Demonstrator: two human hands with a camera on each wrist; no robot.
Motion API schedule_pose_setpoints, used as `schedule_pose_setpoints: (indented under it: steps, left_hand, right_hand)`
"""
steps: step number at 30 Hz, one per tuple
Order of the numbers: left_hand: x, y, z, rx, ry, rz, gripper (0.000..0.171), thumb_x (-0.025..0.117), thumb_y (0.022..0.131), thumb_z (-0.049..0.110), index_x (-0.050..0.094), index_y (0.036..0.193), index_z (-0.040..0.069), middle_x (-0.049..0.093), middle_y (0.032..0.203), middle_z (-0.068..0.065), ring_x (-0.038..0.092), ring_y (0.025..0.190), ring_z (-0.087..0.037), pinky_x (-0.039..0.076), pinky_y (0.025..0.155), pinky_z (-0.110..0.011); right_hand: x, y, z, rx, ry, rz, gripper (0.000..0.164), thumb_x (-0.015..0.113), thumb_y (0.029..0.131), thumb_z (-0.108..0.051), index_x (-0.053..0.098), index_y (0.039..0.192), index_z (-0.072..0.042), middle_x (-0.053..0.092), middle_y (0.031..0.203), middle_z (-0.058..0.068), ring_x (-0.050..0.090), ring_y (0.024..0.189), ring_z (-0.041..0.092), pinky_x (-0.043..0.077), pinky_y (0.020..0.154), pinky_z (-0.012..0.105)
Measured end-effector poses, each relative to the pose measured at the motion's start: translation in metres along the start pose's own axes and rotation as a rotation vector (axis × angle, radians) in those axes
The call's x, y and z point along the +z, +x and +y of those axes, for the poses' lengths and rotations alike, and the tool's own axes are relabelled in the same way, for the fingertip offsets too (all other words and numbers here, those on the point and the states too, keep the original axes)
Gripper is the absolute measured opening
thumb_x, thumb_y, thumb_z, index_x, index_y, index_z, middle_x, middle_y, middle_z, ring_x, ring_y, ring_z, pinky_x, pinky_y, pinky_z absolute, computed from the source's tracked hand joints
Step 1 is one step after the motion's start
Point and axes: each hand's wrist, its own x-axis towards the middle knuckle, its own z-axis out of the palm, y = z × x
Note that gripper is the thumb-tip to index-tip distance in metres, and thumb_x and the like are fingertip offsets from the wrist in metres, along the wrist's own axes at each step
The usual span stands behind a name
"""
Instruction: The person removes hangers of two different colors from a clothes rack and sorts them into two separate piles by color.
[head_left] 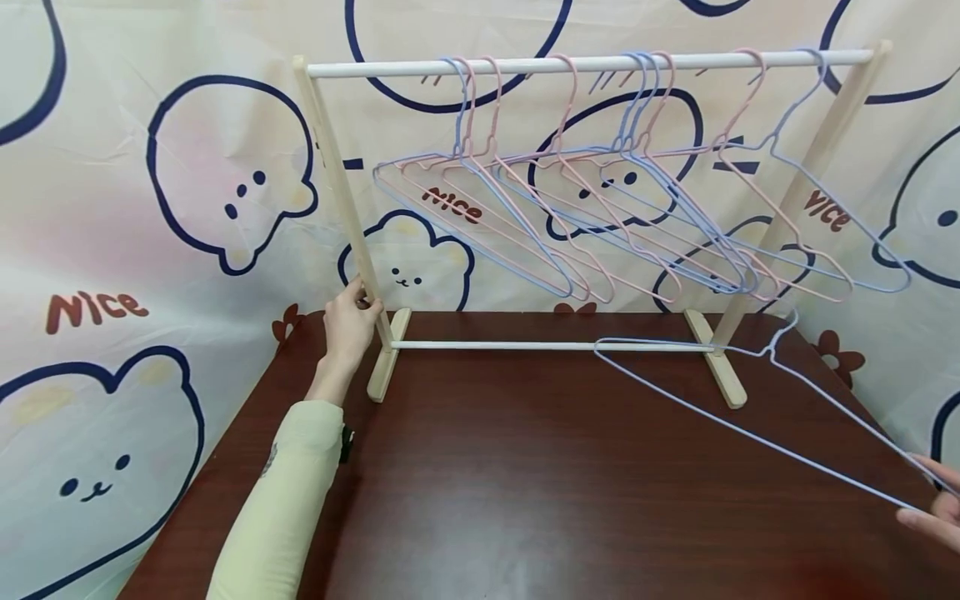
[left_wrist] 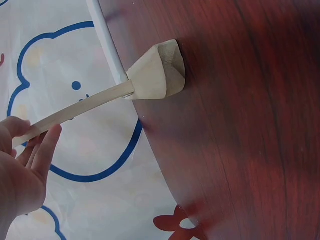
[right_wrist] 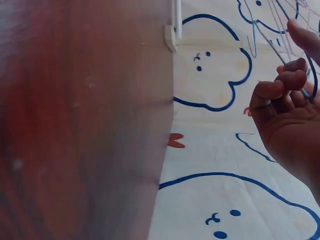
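My left hand (head_left: 348, 325) pinches the left wooden post (head_left: 341, 196) of a clothes rack, low down near its foot. In the left wrist view, the thumb lies on one side of the post (left_wrist: 87, 103) and the fingers on the other. At the right edge of the head view, my right hand (head_left: 937, 504) holds a light blue wire hanger (head_left: 750, 434) by one end, its hook pointing away toward the rack. The right wrist view shows curled fingers and thumb around the hanger's bent corner (right_wrist: 314, 82).
Several pink and blue hangers (head_left: 573, 242) hang from the white top rail (head_left: 525, 65). A white lower bar (head_left: 510, 345) joins the two wooden feet (head_left: 716, 367) on a dark brown table (head_left: 525, 483). Behind stands a cloth backdrop (head_left: 90, 208) with cartoon bears.
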Motion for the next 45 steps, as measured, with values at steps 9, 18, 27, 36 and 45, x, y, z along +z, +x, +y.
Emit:
schedule_pose_setpoints:
  steps: [9, 18, 27, 36, 45]
  left_hand:
    - [-0.006, 0.004, -0.002, -0.036, -0.064, -0.088, 0.046, 0.063, 0.096, 0.008, 0.056, 0.141, 0.010, 0.066, 0.126, -0.025, 0.069, 0.106, -0.039, 0.060, 0.085, -0.052]
    - [-0.012, 0.017, -0.004, -0.087, -0.185, -0.297, 0.057, 0.061, 0.098, 0.007, 0.039, 0.151, 0.003, 0.055, 0.139, -0.028, 0.056, 0.126, -0.041, 0.052, 0.102, -0.051]
    - [-0.015, 0.017, -0.006, -0.100, -0.222, -0.282, 0.063, 0.065, 0.096, 0.009, 0.038, 0.152, 0.004, 0.058, 0.136, -0.027, 0.057, 0.128, -0.039, 0.049, 0.106, -0.050]
    - [-0.016, 0.015, -0.002, -0.131, -0.251, -0.259, 0.062, 0.065, 0.096, 0.008, 0.039, 0.152, 0.004, 0.057, 0.137, -0.027, 0.056, 0.128, -0.039, 0.047, 0.108, -0.050]
    - [-0.016, 0.018, -0.009, -0.135, -0.280, -0.299, 0.065, 0.065, 0.096, 0.012, 0.036, 0.154, 0.008, 0.055, 0.141, -0.026, 0.057, 0.128, -0.036, 0.053, 0.102, -0.044]
  right_hand:
    - [0.013, -0.001, -0.080, 0.190, -0.054, -0.211, 0.072, 0.076, 0.085, -0.004, 0.048, 0.136, -0.047, 0.038, 0.066, -0.008, 0.036, 0.050, 0.011, 0.025, 0.039, 0.029]
    - [0.030, 0.018, -0.103, 0.290, -0.184, -0.547, 0.062, 0.071, 0.092, -0.038, 0.050, 0.140, -0.004, 0.049, 0.076, -0.001, 0.045, 0.067, 0.010, 0.029, 0.054, 0.024]
    - [0.044, 0.029, -0.101, 0.286, -0.105, -0.660, 0.058, 0.067, 0.094, -0.037, 0.051, 0.141, -0.007, 0.055, 0.084, 0.000, 0.051, 0.076, 0.009, 0.034, 0.058, 0.023]
    - [0.049, 0.042, -0.098, 0.234, -0.110, -0.687, 0.058, 0.069, 0.093, -0.036, 0.052, 0.141, -0.008, 0.056, 0.083, -0.001, 0.051, 0.076, 0.008, 0.034, 0.058, 0.024]
    - [0.053, 0.044, -0.090, 0.204, -0.130, -0.675, 0.055, 0.071, 0.092, -0.037, 0.056, 0.137, -0.009, 0.056, 0.088, 0.000, 0.047, 0.076, 0.006, 0.033, 0.057, 0.023]
